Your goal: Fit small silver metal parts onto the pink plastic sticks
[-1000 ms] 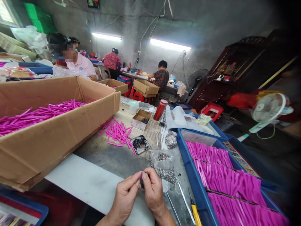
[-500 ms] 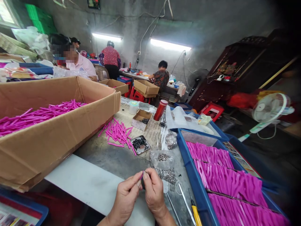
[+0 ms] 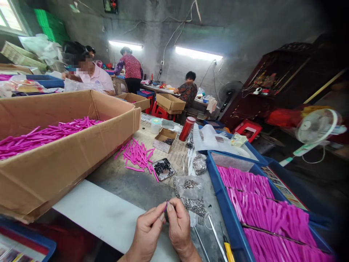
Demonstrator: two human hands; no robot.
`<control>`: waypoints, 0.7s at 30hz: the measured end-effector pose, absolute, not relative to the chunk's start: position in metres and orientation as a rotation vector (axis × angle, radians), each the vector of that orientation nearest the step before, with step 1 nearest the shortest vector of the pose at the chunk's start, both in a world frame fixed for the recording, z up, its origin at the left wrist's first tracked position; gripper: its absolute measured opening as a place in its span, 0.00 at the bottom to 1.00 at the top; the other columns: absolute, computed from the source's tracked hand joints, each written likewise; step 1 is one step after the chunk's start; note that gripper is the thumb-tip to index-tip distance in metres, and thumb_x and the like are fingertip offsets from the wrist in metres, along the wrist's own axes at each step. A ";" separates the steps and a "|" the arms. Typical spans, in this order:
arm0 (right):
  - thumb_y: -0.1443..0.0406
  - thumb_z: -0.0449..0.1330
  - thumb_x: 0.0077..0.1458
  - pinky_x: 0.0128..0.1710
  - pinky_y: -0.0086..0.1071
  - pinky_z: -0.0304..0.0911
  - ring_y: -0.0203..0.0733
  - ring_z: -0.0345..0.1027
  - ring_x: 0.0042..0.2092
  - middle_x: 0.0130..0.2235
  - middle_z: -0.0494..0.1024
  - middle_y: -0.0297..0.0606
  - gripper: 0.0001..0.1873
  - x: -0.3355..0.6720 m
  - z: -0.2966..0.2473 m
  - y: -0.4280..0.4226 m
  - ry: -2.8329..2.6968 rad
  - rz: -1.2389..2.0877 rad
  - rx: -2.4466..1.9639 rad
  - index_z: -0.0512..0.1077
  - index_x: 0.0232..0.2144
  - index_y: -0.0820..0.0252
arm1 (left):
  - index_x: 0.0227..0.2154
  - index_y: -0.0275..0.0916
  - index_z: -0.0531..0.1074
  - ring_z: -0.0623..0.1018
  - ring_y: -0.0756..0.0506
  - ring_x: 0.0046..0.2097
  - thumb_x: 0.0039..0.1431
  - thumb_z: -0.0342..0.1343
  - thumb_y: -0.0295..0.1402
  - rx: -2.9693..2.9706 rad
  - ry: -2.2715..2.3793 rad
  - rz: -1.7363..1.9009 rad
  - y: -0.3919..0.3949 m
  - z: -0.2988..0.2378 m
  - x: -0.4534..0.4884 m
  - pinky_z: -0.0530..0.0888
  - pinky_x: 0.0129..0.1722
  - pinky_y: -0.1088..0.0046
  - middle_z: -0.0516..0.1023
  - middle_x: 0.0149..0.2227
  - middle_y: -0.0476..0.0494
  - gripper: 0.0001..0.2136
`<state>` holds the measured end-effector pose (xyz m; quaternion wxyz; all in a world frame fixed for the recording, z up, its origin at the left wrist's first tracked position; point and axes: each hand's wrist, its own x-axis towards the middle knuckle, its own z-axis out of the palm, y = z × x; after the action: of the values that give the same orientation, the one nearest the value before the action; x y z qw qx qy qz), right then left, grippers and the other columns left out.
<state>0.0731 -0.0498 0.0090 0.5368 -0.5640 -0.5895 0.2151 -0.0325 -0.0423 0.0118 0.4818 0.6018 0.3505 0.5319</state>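
1. Left hand (image 3: 147, 233) and right hand (image 3: 178, 229) meet low over the worktop (image 3: 131, 189), fingertips together.
2. Both grips are pinched on one small pink piece (image 3: 165, 206), held between them.
3. Bags of metal parts (image 3: 192, 202) lie just beyond.
4. Blue tray (image 3: 226, 214) of pink pieces sits to the right; cardboard box (image 3: 81, 153) to the left.

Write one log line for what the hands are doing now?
left hand: pinches pink stick | right hand: pinches same stick | beside: blue tray
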 end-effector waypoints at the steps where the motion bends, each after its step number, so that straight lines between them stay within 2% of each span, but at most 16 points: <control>1: 0.64 0.44 0.54 0.22 0.26 0.53 0.34 0.56 0.23 0.20 0.60 0.30 0.10 0.073 0.010 -0.051 -1.400 0.513 -1.336 0.58 0.23 0.58 | 0.39 0.41 0.72 0.73 0.49 0.28 0.49 0.50 0.25 1.541 0.830 1.331 -0.043 0.012 -0.034 0.72 0.29 0.75 0.75 0.27 0.44 0.14; 5: 0.64 0.43 0.55 0.22 0.26 0.53 0.34 0.56 0.22 0.20 0.60 0.30 0.10 0.071 0.012 -0.050 -1.398 0.530 -1.320 0.58 0.24 0.58 | 0.40 0.41 0.71 0.72 0.49 0.27 0.49 0.50 0.25 1.638 0.774 1.367 -0.040 0.016 -0.037 0.71 0.28 0.76 0.73 0.25 0.45 0.14; 7: 0.64 0.44 0.55 0.22 0.26 0.53 0.34 0.57 0.22 0.20 0.61 0.30 0.09 0.071 0.013 -0.048 -1.423 0.517 -1.336 0.59 0.25 0.59 | 0.39 0.39 0.72 0.70 0.51 0.23 0.50 0.50 0.29 1.469 0.836 1.272 -0.038 0.018 -0.036 0.69 0.22 0.78 0.71 0.23 0.46 0.13; 9: 0.64 0.44 0.54 0.22 0.26 0.53 0.34 0.57 0.22 0.20 0.62 0.30 0.09 0.071 0.013 -0.046 -1.462 0.464 -1.355 0.60 0.25 0.59 | 0.39 0.37 0.72 0.64 0.55 0.16 0.50 0.50 0.33 1.274 0.890 1.147 -0.037 0.019 -0.034 0.64 0.14 0.81 0.69 0.20 0.48 0.13; 11: 0.64 0.45 0.54 0.23 0.26 0.54 0.34 0.58 0.23 0.21 0.62 0.31 0.09 0.071 0.014 -0.045 -1.498 0.405 -1.351 0.60 0.25 0.59 | 0.39 0.36 0.72 0.59 0.57 0.14 0.50 0.50 0.35 1.180 0.905 1.081 -0.037 0.017 -0.034 0.59 0.10 0.82 0.67 0.18 0.49 0.15; 13: 0.64 0.44 0.54 0.22 0.26 0.54 0.34 0.58 0.23 0.20 0.62 0.31 0.09 0.071 0.014 -0.045 -1.508 0.401 -1.336 0.60 0.24 0.59 | 0.38 0.36 0.73 0.62 0.55 0.16 0.50 0.51 0.35 1.224 0.895 1.135 -0.038 0.015 -0.035 0.62 0.13 0.81 0.67 0.20 0.48 0.14; 17: 0.64 0.44 0.54 0.21 0.25 0.54 0.33 0.57 0.21 0.19 0.60 0.29 0.10 0.069 0.015 -0.046 -1.473 0.520 -1.306 0.58 0.23 0.59 | 0.37 0.39 0.73 0.69 0.49 0.26 0.50 0.50 0.31 1.496 0.815 1.315 -0.039 0.018 -0.040 0.68 0.28 0.74 0.69 0.23 0.45 0.12; 19: 0.64 0.44 0.54 0.21 0.25 0.55 0.33 0.57 0.22 0.20 0.61 0.30 0.09 0.071 0.013 -0.046 -1.480 0.503 -1.277 0.60 0.24 0.59 | 0.37 0.38 0.73 0.68 0.49 0.26 0.50 0.50 0.31 1.496 0.809 1.276 -0.039 0.022 -0.041 0.67 0.27 0.75 0.69 0.23 0.45 0.12; 21: 0.64 0.45 0.54 0.24 0.25 0.56 0.34 0.59 0.24 0.22 0.64 0.32 0.08 0.073 0.011 -0.045 -1.496 0.425 -1.267 0.62 0.26 0.59 | 0.37 0.37 0.73 0.63 0.53 0.20 0.50 0.49 0.33 1.327 0.837 1.141 -0.039 0.027 -0.039 0.63 0.19 0.79 0.66 0.21 0.47 0.12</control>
<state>0.0733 -0.0454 0.0105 0.5380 -0.5324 -0.6286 0.1786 -0.0389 -0.0387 0.0270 0.5653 0.5641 0.3561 0.4851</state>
